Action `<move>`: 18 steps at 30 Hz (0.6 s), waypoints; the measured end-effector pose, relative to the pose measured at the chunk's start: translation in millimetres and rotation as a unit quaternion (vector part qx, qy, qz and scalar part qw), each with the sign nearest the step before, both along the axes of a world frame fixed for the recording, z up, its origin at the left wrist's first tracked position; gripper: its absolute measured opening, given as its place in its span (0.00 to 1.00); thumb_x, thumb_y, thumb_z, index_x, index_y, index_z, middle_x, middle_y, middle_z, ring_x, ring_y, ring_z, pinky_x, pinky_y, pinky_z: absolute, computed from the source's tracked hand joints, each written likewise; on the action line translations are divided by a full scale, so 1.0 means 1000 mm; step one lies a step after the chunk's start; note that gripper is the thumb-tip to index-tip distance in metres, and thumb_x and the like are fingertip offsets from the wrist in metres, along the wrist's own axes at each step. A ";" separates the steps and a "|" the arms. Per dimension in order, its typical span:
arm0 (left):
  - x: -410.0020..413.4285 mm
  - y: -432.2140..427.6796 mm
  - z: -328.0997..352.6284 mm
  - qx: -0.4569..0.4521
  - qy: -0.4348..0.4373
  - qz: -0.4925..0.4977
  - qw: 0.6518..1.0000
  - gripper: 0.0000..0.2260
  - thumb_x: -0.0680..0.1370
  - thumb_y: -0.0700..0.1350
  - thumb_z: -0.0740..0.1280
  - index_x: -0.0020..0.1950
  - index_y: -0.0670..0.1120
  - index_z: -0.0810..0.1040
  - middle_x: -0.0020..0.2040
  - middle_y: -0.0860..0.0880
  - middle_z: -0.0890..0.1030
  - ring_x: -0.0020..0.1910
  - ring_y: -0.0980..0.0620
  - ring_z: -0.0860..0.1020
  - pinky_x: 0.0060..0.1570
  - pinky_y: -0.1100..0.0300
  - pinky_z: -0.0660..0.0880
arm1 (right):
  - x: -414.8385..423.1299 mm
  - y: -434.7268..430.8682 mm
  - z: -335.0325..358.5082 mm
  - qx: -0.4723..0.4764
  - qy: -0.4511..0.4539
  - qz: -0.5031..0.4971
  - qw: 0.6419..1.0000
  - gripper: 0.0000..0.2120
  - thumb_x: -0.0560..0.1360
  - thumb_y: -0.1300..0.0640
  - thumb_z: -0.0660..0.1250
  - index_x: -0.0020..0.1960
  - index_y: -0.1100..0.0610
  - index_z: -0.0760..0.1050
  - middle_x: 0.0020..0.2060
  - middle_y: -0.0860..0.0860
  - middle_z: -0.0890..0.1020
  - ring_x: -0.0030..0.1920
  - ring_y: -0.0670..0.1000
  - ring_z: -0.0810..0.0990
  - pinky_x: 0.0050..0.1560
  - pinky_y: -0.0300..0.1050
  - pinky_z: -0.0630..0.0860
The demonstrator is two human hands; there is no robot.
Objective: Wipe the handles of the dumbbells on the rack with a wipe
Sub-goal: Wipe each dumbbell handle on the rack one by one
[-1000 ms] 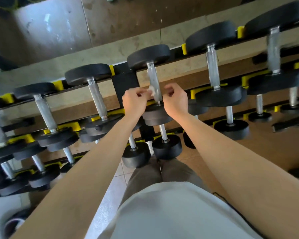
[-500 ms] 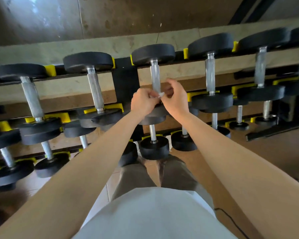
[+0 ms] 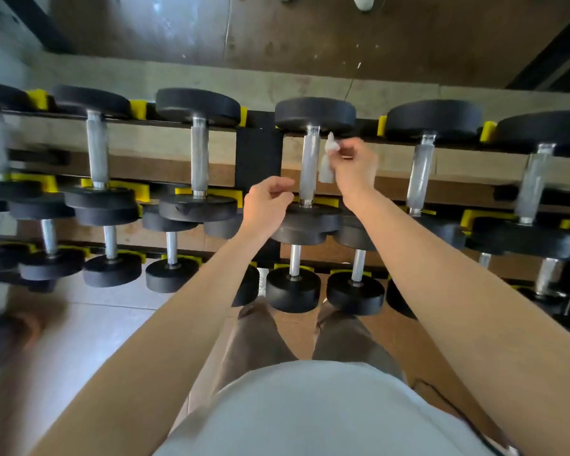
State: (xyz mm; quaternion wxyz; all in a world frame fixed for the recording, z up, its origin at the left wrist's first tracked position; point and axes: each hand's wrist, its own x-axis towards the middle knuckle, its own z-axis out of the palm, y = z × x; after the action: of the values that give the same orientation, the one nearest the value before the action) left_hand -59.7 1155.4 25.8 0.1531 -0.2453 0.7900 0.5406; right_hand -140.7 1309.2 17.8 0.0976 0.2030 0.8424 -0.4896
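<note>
Middle dumbbell (image 3: 315,113), top row of rack (image 3: 259,156), steel handle (image 3: 310,166): right hand (image 3: 354,166) pinches a crumpled white wipe (image 3: 327,166) just right of the handle, contact unclear; left hand (image 3: 269,207) beside the handle's near end, fingers curled, nothing visible in them.
</note>
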 end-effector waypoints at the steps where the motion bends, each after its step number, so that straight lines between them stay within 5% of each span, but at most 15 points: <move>1: 0.002 0.001 0.002 -0.012 0.002 0.005 1.000 0.12 0.80 0.39 0.67 0.62 0.48 0.83 0.56 0.55 0.84 0.56 0.60 0.80 0.54 0.69 0.74 | 0.002 -0.005 -0.003 -0.014 -0.018 0.013 1.000 0.03 0.78 0.58 0.69 0.51 0.53 0.78 0.46 0.48 0.82 0.46 0.46 0.81 0.52 0.45 0.81; 6: 0.009 0.007 0.015 -0.051 0.023 0.023 0.998 0.12 0.80 0.39 0.67 0.63 0.47 0.82 0.56 0.53 0.84 0.56 0.58 0.80 0.55 0.67 0.75 | 0.032 0.003 -0.006 0.006 -0.032 0.134 0.990 0.03 0.77 0.59 0.70 0.50 0.54 0.78 0.45 0.47 0.80 0.45 0.43 0.78 0.47 0.34 0.73; 10: 0.008 0.011 0.014 -0.035 0.038 -0.016 0.999 0.11 0.80 0.39 0.68 0.61 0.48 0.82 0.55 0.54 0.84 0.56 0.58 0.81 0.62 0.57 0.78 | 0.045 0.021 0.003 0.019 -0.086 0.198 0.976 0.07 0.75 0.60 0.72 0.53 0.55 0.80 0.47 0.49 0.83 0.48 0.47 0.80 0.51 0.43 0.77; 15: -0.006 0.002 0.018 0.091 0.032 -0.135 0.986 0.19 0.81 0.46 0.68 0.72 0.50 0.74 0.64 0.53 0.80 0.63 0.57 0.77 0.65 0.58 0.75 | 0.057 0.019 0.033 -0.264 -0.072 0.052 0.961 0.22 0.74 0.68 0.72 0.62 0.50 0.73 0.56 0.52 0.81 0.55 0.53 0.83 0.49 0.45 0.84; 18: -0.019 -0.007 0.020 0.092 0.021 -0.194 0.977 0.18 0.81 0.49 0.69 0.71 0.50 0.74 0.59 0.53 0.82 0.57 0.58 0.80 0.56 0.66 0.77 | 0.057 0.011 0.036 -0.305 -0.071 0.059 0.948 0.19 0.74 0.68 0.72 0.58 0.50 0.76 0.57 0.54 0.81 0.55 0.54 0.84 0.51 0.48 0.83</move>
State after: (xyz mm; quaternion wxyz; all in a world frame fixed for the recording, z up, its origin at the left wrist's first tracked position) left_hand -78.7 1148.2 46.2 0.2604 -0.0613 0.7724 0.5760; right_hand -84.1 1320.5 54.1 0.2428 0.1477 0.6542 -0.7009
